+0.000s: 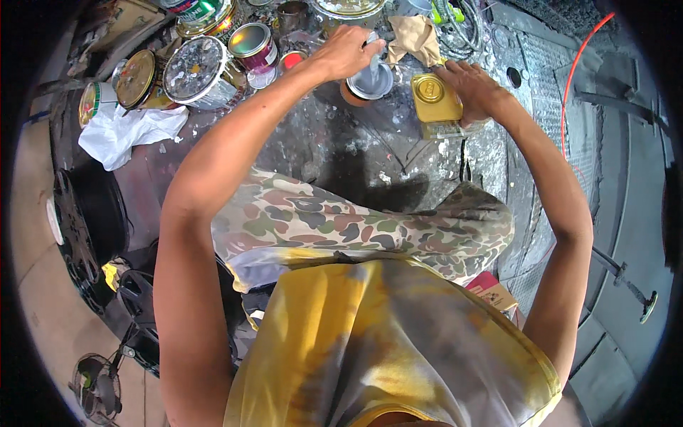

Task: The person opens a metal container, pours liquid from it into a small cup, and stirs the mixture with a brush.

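Small open tin [370,83] of grey paint stands near the far edge of the paint-spattered surface [341,149], directly under the left hand [346,51]. That hand is closed around a thin grey-coated stirring stick [373,60] whose lower end dips into the tin. Just to the right, a gold rectangular can [435,102] with a round cap sits on the same surface; the right hand [473,89] rests against its right side, fingers curled loosely round it, though how firmly they grip cannot be told. A crumpled brown paper [416,37] lies just beyond the tin. Several round paint cans [199,71] crowd the far left, with a white rag [124,135] beside them. Camouflage trousers [370,228] cover the raised knee below.
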### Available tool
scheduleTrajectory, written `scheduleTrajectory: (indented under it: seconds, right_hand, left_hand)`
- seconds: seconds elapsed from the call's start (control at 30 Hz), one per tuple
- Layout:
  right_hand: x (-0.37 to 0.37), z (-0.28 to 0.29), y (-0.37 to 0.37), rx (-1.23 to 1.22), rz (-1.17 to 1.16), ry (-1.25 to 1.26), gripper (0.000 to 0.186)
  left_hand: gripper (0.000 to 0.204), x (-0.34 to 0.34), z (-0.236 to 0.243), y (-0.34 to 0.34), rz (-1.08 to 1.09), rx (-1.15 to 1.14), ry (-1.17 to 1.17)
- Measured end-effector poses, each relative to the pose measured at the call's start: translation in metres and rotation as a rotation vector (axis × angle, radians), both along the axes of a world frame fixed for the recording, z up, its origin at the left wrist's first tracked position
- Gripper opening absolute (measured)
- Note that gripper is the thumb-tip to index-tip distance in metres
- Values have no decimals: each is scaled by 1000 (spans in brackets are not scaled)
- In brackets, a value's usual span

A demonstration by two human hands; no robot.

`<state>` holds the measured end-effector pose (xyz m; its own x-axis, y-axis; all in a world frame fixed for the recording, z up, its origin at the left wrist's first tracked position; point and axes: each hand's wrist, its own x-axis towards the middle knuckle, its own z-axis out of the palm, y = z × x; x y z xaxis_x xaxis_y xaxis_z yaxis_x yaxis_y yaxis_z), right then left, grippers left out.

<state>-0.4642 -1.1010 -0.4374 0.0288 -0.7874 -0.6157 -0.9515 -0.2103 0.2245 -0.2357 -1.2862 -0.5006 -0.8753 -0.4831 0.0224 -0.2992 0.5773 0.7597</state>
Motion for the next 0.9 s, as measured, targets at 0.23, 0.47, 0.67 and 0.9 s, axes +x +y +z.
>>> scheduleTrajectory:
  seconds: [0.23, 0.47, 0.67, 0.9]
  right_hand:
    - [-3, -5, 0, 2, 12, -5, 127]
    - [-6, -12, 1, -9, 6, -11, 128]
    - [-1, -3, -3, -25, -11, -73, 126]
    - [-1, -9, 2, -65, -7, -54, 123]
  left_hand:
    - [36, 2, 1, 1, -78, -185, -68]
    - [39, 4, 2, 3, -60, -229, 44]
    - [39, 5, 2, 1, -54, -115, 58]
    - [37, 4, 0, 3, -71, -177, 2]
